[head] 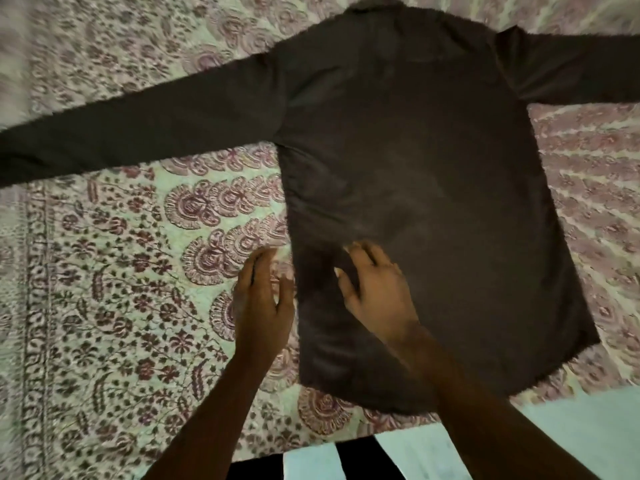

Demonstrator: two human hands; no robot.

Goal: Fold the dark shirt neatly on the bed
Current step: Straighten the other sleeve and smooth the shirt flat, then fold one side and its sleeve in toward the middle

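On our floral bedspread (121,271) the shirt (433,150) lies flat; our right hand (375,289) pinches its cloth, left hand (263,296) relaxed beside it.

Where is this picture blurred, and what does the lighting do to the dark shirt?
Head view: motion blur smears the bedspread towards the upper left corner; head view: dim, warm light leaves the shirt nearly featureless, with a faint sheen near its hem, and its outline looks fuzzy.
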